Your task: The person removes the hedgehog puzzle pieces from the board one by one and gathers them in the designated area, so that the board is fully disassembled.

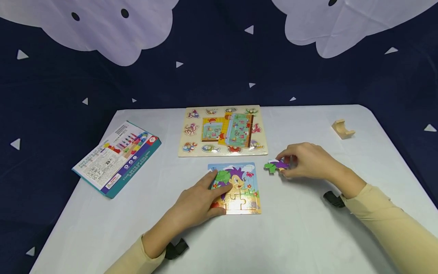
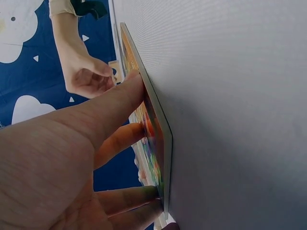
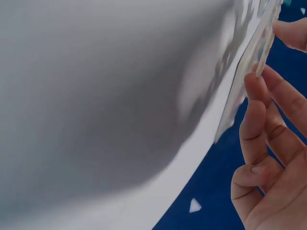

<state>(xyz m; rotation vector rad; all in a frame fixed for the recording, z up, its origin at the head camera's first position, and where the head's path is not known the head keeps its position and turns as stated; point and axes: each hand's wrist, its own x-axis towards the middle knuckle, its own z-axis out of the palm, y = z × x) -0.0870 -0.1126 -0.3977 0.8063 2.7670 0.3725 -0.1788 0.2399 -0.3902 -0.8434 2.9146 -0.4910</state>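
A loose puzzle piece, green and purple, sits on the white table just to the right of the small jigsaw puzzle. The right hand pinches this piece between thumb and curled fingertips, low over the tabletop; in the right wrist view the piece's pale thin edge shows between the fingers, blurred.

The jigsaw puzzle (a cartoon hedgehog with purple spikes) lies flat near the middle of the table, mostly assembled. The left hand rests on its left part with fingers fairly straight and spread, pressing down; the forefinger reaches toward a green patch near the top left corner. The left wrist view shows those fingertips lying against the puzzle's picture face.

Just behind the jigsaw lies a wooden peg board with sea animals around its border, and two smaller picture cards lie on its middle, overlapping. To the left, well apart, a teal-edged box lies flat and turned at an angle. Near the far right corner of the table stands a small wooden block with a curved notch. Behind the table hangs a dark blue cloth with white clouds and triangles.
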